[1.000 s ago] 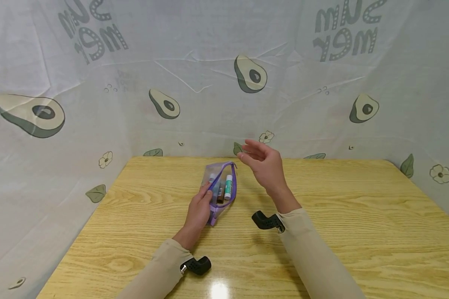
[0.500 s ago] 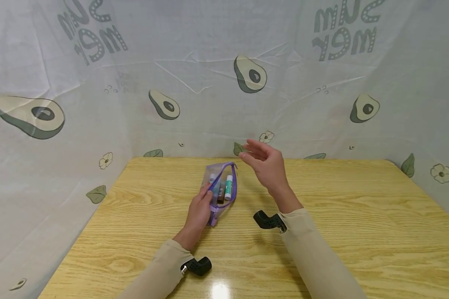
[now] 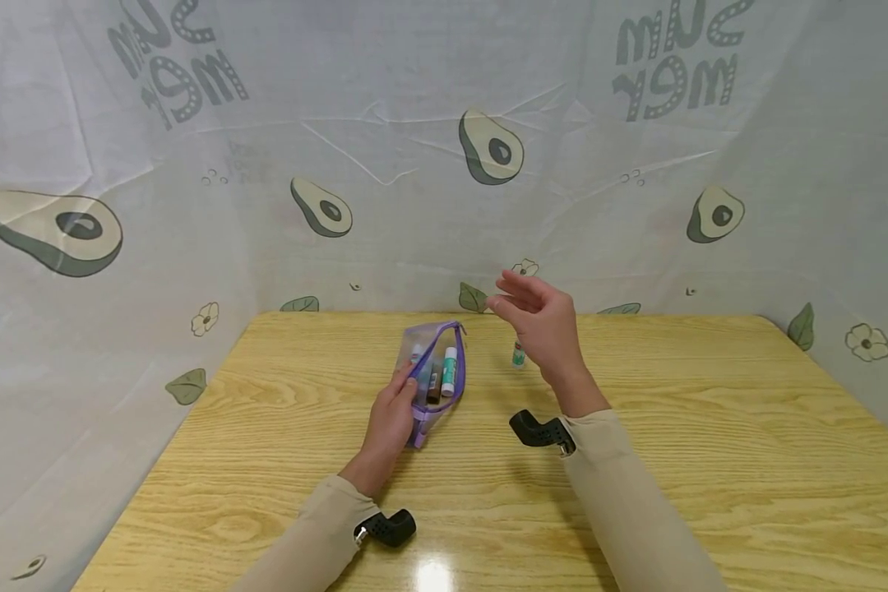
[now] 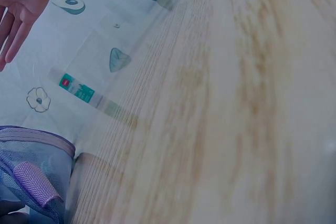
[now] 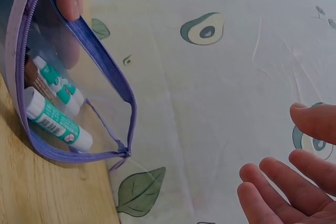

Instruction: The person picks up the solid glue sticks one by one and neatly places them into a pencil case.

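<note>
My left hand (image 3: 390, 418) grips the near side of a translucent pencil pouch (image 3: 420, 335) with purple zipper edging, its mouth unzipped and facing right. Inside lie a white-and-green glue stick (image 5: 55, 121), a brown item (image 5: 38, 80) and more white-and-green tubes (image 5: 59, 85) seen past it. To the right of the pouch, my right hand (image 3: 543, 322) hovers above the table with its fingers relaxed and nothing between them. Partly hidden behind that hand, another glue stick (image 3: 519, 355) stands upright on the table; the left wrist view shows more of this glue stick (image 4: 79, 88).
The wooden table (image 3: 681, 460) extends on both sides of the arms. Along its far edge hangs a pale cloth (image 3: 400, 255) printed with avocados and leaves. Black wrist mounts (image 3: 540, 431) stick out from the beige sleeves.
My right hand has shifted a little to the right, and the standing glue stick behind it has come into view. The left hand and the pouch stay in place.
</note>
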Tool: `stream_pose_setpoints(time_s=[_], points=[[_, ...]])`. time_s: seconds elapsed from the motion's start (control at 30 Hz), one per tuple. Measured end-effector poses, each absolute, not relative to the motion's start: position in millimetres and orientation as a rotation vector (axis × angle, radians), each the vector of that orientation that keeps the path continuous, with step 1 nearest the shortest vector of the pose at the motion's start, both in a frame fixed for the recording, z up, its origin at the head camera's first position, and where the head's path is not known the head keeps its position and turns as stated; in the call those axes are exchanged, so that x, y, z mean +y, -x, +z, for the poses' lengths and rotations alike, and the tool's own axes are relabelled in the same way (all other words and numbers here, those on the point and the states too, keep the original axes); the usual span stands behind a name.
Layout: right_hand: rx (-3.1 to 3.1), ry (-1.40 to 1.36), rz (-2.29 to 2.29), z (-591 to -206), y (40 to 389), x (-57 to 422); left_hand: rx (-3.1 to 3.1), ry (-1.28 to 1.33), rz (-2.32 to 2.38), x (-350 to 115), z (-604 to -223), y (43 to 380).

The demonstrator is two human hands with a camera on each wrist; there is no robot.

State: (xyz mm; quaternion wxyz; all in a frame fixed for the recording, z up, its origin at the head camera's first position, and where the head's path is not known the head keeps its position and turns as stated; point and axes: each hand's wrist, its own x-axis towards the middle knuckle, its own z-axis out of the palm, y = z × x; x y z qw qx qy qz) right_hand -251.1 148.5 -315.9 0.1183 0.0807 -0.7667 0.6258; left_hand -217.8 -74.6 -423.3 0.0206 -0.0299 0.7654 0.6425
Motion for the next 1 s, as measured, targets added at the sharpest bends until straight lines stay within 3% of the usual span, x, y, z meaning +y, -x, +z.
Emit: stream_pose_setpoints(time_s=[1.0], points=[[-2.139,-0.058,1.816,-303,250,188,2.370,0.092,1.980,-75,-422,216]])
